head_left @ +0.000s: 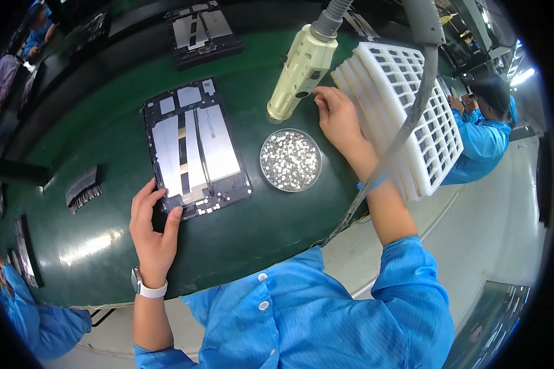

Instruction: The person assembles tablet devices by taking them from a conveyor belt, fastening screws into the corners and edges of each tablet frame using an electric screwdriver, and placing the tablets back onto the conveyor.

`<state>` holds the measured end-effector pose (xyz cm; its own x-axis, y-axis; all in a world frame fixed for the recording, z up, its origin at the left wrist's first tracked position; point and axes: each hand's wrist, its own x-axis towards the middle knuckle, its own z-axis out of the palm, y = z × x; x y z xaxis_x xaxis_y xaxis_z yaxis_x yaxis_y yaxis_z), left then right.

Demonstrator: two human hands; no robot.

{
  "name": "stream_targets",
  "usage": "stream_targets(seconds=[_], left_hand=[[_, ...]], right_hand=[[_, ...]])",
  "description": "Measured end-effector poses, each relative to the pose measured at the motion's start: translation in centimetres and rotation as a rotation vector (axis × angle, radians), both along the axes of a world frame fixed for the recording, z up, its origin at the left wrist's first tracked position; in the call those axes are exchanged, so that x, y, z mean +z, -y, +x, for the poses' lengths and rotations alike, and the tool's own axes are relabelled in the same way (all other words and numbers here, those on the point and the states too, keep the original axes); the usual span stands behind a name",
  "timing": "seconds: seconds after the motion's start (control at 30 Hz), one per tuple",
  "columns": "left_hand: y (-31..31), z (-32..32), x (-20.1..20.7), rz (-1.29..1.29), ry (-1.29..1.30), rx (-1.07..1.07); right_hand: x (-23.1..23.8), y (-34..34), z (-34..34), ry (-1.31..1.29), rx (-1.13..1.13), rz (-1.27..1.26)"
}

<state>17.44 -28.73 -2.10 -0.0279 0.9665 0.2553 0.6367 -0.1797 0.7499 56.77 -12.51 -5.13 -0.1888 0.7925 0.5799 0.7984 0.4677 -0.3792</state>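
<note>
My left hand (153, 227) grips the lower left corner of a tablet housing (194, 144), thumb on its near edge and fingers along its side. The housing lies flat, black-framed with silver panels and small white pieces along its near end. My right hand (338, 117) is raised with fingers curled into a pinch, close beside a pale green tool (305, 71) hanging from a grey corrugated hose. Whether the fingertips touch the tool or hold something small, I cannot tell. Between the hands stands a round clear dish (290, 161) full of small silvery pieces.
A stack of white foam grid trays (406, 111) leans at the right, with a grey cable (406, 132) crossing before it. Another tablet housing (203, 34) lies at the far side. A row of dark strips (84, 187) sits left on the green table (114, 212). People in blue work nearby.
</note>
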Motion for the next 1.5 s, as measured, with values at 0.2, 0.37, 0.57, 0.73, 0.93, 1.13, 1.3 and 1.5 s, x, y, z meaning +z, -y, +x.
stream_targets(seconds=[0.2, 0.37, 0.57, 0.73, 0.93, 1.13, 1.3, 1.5], left_hand=[[0.0, -0.3, -0.3, 0.009, -0.014, -0.008], [0.1, -0.1, 0.4, -0.01, -0.021, -0.011], [0.0, 0.0, -0.1, 0.004, -0.01, -0.011], [0.2, -0.1, 0.2, -0.018, -0.005, -0.01], [-0.3, -0.1, -0.1, -0.006, -0.022, -0.018], [0.3, -0.4, -0.1, 0.023, -0.002, -0.014], [0.2, -0.2, -0.7, 0.104, -0.072, -0.086], [-0.7, -1.2, 1.2, 0.02, -0.068, -0.146]], right_hand=[[0.3, 0.6, -0.3, -0.223, -0.073, -0.264], [0.3, 0.3, -0.3, -0.248, -0.001, -0.197], [-0.1, -0.2, -0.1, -0.077, -0.001, -0.142], [1.8, 1.7, -1.3, -0.298, 0.0, -0.293], [4.5, 7.1, -3.1, -0.182, 0.277, -0.271], [4.6, 9.9, -5.0, -0.11, 0.242, -0.276], [3.7, 9.7, -5.4, 0.07, 0.203, -0.276], [3.1, 9.4, -5.1, 0.039, 0.126, -0.259]])
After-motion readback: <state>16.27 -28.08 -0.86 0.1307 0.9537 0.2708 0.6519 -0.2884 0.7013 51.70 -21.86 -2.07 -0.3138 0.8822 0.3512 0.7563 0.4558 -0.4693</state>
